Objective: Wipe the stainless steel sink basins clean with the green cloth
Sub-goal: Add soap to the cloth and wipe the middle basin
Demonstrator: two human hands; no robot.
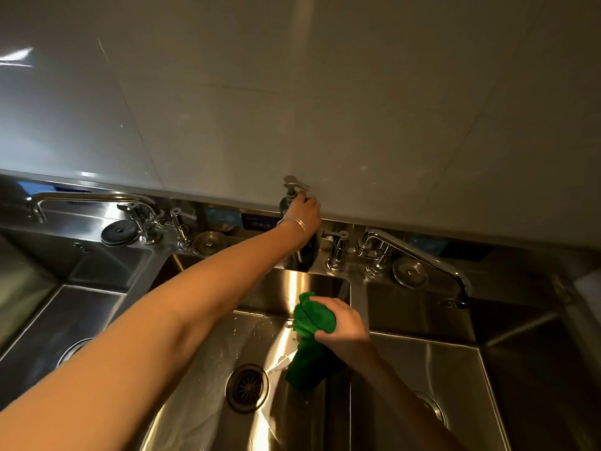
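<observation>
My right hand grips the bunched green cloth above the middle stainless steel basin; the cloth's loose end hangs down toward the basin floor. My left hand reaches far across to the back ledge and holds the neck of a dark soap dispenser bottle just under its metal pump head. The basin floor is wet, with a round drain strainer in the middle. Most of the bottle is hidden behind my wrist.
A left basin and a right basin flank the middle one. Swivel faucets and tap handles stand on the back ledge, with round plugs. A tiled wall rises behind.
</observation>
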